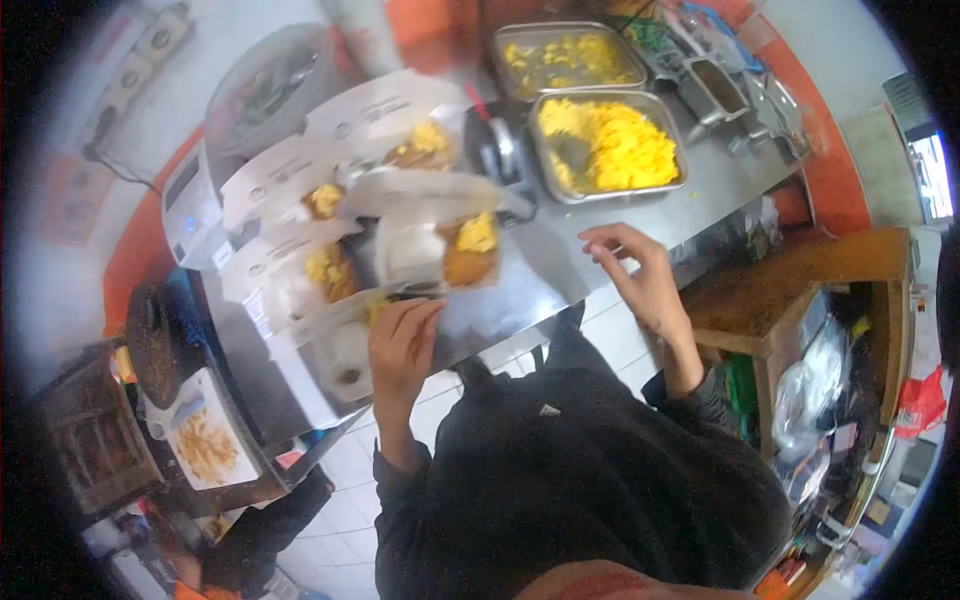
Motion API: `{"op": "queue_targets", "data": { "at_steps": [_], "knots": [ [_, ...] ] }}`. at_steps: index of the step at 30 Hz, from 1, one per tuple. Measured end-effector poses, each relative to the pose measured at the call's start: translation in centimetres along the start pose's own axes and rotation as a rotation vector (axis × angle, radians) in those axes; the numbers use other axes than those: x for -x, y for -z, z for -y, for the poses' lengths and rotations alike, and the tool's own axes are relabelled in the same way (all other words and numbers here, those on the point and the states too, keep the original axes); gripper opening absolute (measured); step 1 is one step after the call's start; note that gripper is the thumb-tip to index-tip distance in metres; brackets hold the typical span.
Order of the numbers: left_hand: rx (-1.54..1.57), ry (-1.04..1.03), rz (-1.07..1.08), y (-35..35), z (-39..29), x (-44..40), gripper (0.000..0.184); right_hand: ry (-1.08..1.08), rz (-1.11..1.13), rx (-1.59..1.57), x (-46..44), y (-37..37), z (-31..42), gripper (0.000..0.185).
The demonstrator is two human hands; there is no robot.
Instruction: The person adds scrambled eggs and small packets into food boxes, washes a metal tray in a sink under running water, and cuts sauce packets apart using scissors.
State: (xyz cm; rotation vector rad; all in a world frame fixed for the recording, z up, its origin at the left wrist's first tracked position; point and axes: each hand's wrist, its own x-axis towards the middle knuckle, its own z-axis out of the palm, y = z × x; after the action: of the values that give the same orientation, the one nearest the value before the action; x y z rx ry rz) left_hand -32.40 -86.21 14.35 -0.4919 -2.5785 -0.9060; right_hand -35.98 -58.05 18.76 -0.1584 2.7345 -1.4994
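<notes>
My left hand (402,345) is at the near edge of the steel counter, beside the nearest paper food box (345,362). Its fingers are bent and drawn together; whatever they hold, if anything, is hidden. My right hand (640,275) hovers over the counter's front edge, fingers curved and apart from the thumb, holding nothing visible. Several open white food boxes stand on the left, with brown food topped with yellow scrambled egg (477,235) in them. Behind my right hand sits a steel tray (683,175) heaped with scrambled egg.
A second steel tray (520,92) with less egg stands behind the first. A metal container (713,88) is farther right. A wooden shelf unit (760,295) borders my right side. At lower left are a white board (215,435) with brown crumbs and another person's dark sleeve (262,535).
</notes>
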Motion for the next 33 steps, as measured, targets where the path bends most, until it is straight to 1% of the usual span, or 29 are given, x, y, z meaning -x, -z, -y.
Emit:
{"op": "queue_targets", "data": {
  "at_steps": [2,3,5,7,8,10,11,12,13,14,15,16,17,19,21,23,24,25,26,28,30,32,33],
  "knots": [
    [0.456,0.316,0.022,-4.7,-3.7,-1.8,0.013,0.029,0.005,-0.006,-0.6,3.6,-3.6,0.015],
    [0.509,0.301,0.033,-7.5,-5.4,-2.8,0.013,0.008,0.011,-0.035,-1.3,5.5,-6.1,0.015],
    [0.695,0.398,0.117,-13.4,-8.2,-3.4,0.017,-0.015,0.005,-0.092,-2.9,8.6,-10.3,0.015],
    [1.16,0.599,0.198,-18.7,-10.5,-4.4,0.023,-0.025,-0.087,-0.011,-5.9,11.3,-13.2,0.015],
    [1.152,0.602,0.182,-20.6,-11.0,-4.7,0.023,-0.013,-0.076,-0.017,-8.1,12.1,-14.4,0.015],
    [1.004,0.701,0.181,-23.3,-11.8,-5.2,0.027,0.2,-0.108,0.059,-12.9,13.4,-16.3,0.014],
    [0.969,0.669,0.156,-23.3,-12.1,-6.0,0.027,0.218,-0.096,0.053,-15.7,13.9,-17.4,0.014],
    [0.959,0.67,0.138,-23.2,-11.9,-7.0,0.027,0.238,-0.141,0.032,-18.5,14.2,-18.4,0.014],
    [0.821,0.565,0.077,-23.1,-11.3,-8.2,0.027,0.251,-0.185,0.006,-20.7,14.2,-19.0,0.013],
    [0.682,0.462,0.021,-22.7,-10.9,-9.5,0.026,0.259,-0.174,-0.006,-22.3,14.2,-19.1,0.013],
    [0.664,0.519,0.017,-21.0,-11.4,-12.0,0.025,0.308,-0.275,0.115,-23.7,14.0,-18.9,0.013],
    [0.651,0.495,-0.035,-21.2,-10.1,-13.4,0.024,0.357,-0.379,0.237,-24.9,13.8,-18.8,0.013],
    [0.642,0.468,-0.086,-21.6,-8.5,-15.0,0.024,0.296,-0.338,0.189,-25.2,12.9,-18.1,0.011],
    [0.595,0.405,-0.15,-22.3,-5.7,-18.4,0.024,0.226,-0.076,0.038,-23.0,10.6,-15.2,0.01],
    [0.56,0.441,-0.238,-22.8,-4.4,-21.3,0.024,0.256,0.172,0.277,-20.8,7.3,-15.9,0.013],
    [0.582,0.502,-0.204,-23.6,-3.3,-23.1,0.023,0.27,0.243,0.533,-18.3,4.4,-16.2,0.015],
    [0.599,0.536,-0.179,-23.5,-3.3,-23.4,0.023,0.26,0.261,0.528,-17.6,3.0,-16.4,0.015],
    [0.567,0.493,-0.155,-23.3,-3.7,-23.4,0.021,0.165,0.294,0.593,-17.2,1.7,-16.6,0.012],
    [0.563,0.506,-0.151,-23.5,-3.8,-22.8,0.021,0.073,0.322,0.659,-16.9,0.7,-16.6,0.01],
    [0.576,0.535,-0.13,-24.0,-3.8,-22.0,0.019,0.084,0.322,0.705,-16.6,-0.8,-16.0,0.008],
    [0.576,0.551,-0.155,-24.1,-4.3,-21.7,0.018,0.086,0.322,0.753,-16.5,-1.4,-15.3,0.007],
    [0.723,0.685,-0.174,-24.1,-4.5,-21.9,0.018,0.044,0.332,0.779,-16.6,-1.2,-14.5,0.01],
    [0.721,0.682,-0.176,-24.1,-4.3,-22.3,0.018,0.047,0.33,0.778,-16.7,-0.4,-14.3,0.01]
  ]
}}
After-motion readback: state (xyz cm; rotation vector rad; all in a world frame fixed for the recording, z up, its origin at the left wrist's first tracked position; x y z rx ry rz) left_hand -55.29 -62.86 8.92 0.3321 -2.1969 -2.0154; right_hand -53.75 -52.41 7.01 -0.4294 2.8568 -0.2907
